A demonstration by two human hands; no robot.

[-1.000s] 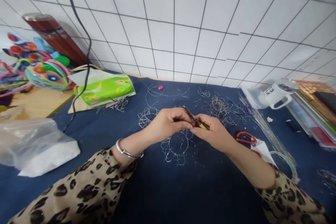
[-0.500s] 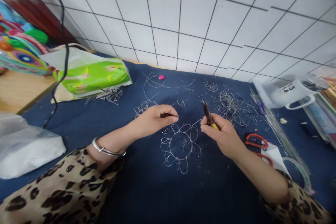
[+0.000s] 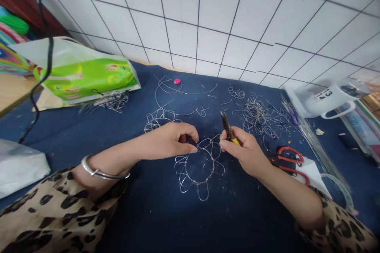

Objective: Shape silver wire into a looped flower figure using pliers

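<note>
A beaded wire ring (image 3: 214, 165) with looped petals and small pink beads lies on the dark blue cloth. My left hand (image 3: 170, 140) has thumb and forefinger pinched on the ring's upper left edge, covering that part. Wrapped in my right hand (image 3: 245, 150) are pliers (image 3: 226, 123) with a yellow handle, their jaws pointing up and away. The right thumb and fingertip meet beside the ring's upper right, where a thin wire runs towards them. A second looped wire piece (image 3: 157, 116) lies behind my left hand, partly hidden by it.
A heap of tangled wire (image 3: 257, 116) and red-handled scissors (image 3: 292, 170) are on the right. Beyond them stand a white mug (image 3: 335, 101) and a bundle of straight wires (image 3: 314, 146). A green packet (image 3: 89, 79) is back left; a pink bead (image 3: 177, 81) lies near the tiled wall.
My left hand has come down from above the ring to its upper edge. The right hand has shifted slightly left, still with the pliers. The camera view has turned a little.
</note>
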